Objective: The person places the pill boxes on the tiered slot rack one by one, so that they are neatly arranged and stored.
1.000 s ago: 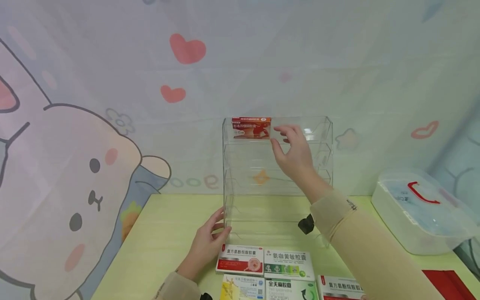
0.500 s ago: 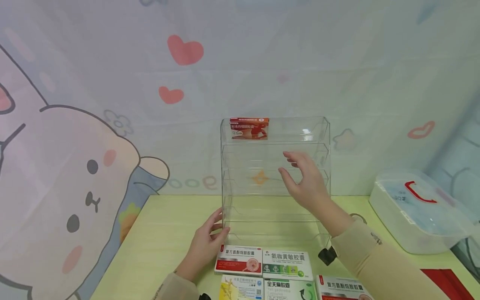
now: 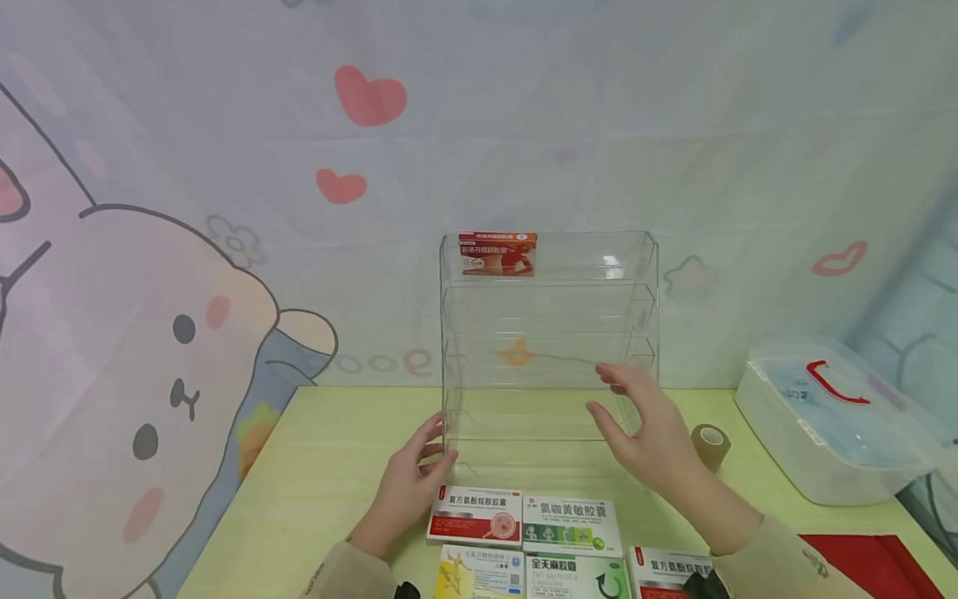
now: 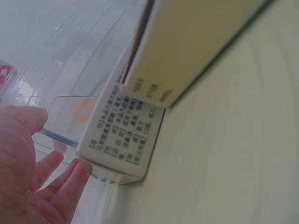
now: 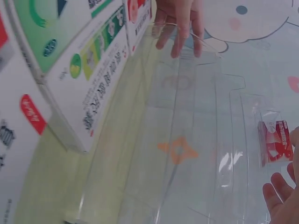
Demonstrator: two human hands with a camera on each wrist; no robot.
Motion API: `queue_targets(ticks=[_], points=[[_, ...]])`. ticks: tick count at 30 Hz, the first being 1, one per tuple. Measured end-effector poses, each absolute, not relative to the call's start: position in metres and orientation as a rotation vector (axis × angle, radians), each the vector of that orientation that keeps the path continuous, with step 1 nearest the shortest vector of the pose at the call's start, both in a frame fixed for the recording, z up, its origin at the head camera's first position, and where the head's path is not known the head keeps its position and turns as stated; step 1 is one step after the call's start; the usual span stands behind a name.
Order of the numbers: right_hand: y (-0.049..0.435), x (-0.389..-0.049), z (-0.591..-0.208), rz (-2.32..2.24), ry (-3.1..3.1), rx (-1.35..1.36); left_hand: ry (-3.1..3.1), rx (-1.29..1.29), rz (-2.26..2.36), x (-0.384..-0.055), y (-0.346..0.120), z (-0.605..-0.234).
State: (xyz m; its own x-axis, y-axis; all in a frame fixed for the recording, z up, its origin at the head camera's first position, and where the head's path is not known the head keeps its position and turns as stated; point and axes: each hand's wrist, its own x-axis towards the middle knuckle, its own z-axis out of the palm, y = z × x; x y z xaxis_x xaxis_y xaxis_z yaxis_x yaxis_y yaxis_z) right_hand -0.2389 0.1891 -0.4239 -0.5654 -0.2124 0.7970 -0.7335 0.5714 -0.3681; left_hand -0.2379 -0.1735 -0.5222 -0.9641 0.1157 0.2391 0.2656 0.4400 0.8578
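A clear tiered acrylic rack (image 3: pixel 550 286) stands upright on the table. On its top tier, at the left end, sits a red medicine box (image 3: pixel 497 254). My left hand (image 3: pixel 407 482) grips the rack's lower left side panel, thumb in front and fingers behind, beside a white medicine box (image 4: pixel 119 144) in the left wrist view. My right hand (image 3: pixel 651 428) hangs in front of the rack's lower right part, fingers spread and holding nothing. Below the rack lie a red-and-white medicine box (image 3: pixel 476 516), a green-and-white one (image 3: pixel 572 526) and several more, partly cut off by the frame.
A brown tape roll (image 3: pixel 711 447) stands right of the rack, partly behind my right hand. Further right is a translucent storage box (image 3: pixel 793 441) with a red handle. A flat red item (image 3: pixel 868 559) lies at the right front. A printed cloth (image 3: pixel 524 100) hangs behind the table.
My right hand has moved from beside the red box on the top tier down and to the right, uncovering the tape roll. My left hand keeps its grip on the rack.
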Motion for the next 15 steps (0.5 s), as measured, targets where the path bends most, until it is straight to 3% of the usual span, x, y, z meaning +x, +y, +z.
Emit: queue_targets(ticks=[15], points=[[0.22,-0.182,-0.463,0.824,-2.184,0.709,-2.564,-0.317,-1.53,-0.238,-0.173,-0.523]])
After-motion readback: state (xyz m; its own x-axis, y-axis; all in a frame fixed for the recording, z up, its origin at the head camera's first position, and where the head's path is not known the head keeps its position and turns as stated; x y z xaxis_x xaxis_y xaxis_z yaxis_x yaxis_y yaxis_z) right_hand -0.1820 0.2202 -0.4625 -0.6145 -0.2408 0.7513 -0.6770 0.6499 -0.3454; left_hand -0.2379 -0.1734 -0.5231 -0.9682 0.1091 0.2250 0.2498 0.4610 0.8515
